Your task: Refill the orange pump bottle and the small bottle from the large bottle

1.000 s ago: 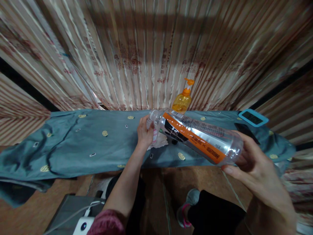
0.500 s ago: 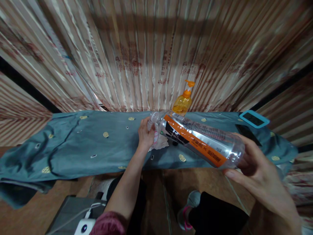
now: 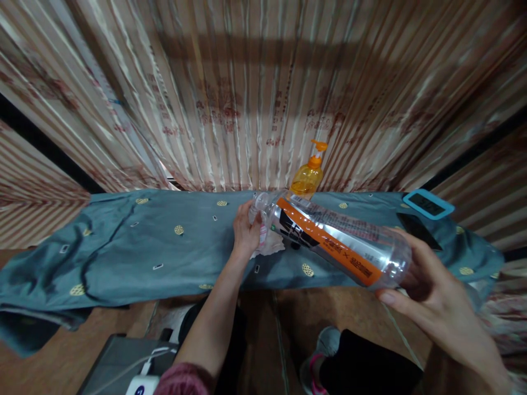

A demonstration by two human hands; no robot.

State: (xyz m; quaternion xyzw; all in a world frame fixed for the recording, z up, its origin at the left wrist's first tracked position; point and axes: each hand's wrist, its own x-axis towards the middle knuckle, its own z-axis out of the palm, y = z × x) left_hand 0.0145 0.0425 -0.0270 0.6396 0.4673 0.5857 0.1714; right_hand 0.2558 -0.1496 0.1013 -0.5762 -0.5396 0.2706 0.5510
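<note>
My right hand (image 3: 436, 296) grips the base of a large clear plastic bottle (image 3: 329, 236) with an orange, silver and black label. The bottle is tilted, its open neck pointing left and slightly higher in view than its base. At its mouth, my left hand (image 3: 246, 229) is closed around a small clear bottle (image 3: 262, 233) with pink and white markings, mostly hidden by fingers and the big bottle's neck. Whether the two touch, I cannot tell. A crumpled white tissue (image 3: 272, 245) lies under them on the cloth. No liquid stream shows.
A yellow pump bottle (image 3: 307, 180) stands behind, by the curtain (image 3: 255, 99). On the right of the teal cloth (image 3: 123, 247) are a blue-framed digital clock (image 3: 429, 204) and a dark phone (image 3: 419, 231). A white device with a cable (image 3: 142, 384) rests on a grey stool (image 3: 109, 365) at lower left.
The whole view has shifted slightly, so things sit a little lower. Both hands keep their hold, and the large bottle stays at nearly the same tilt.
</note>
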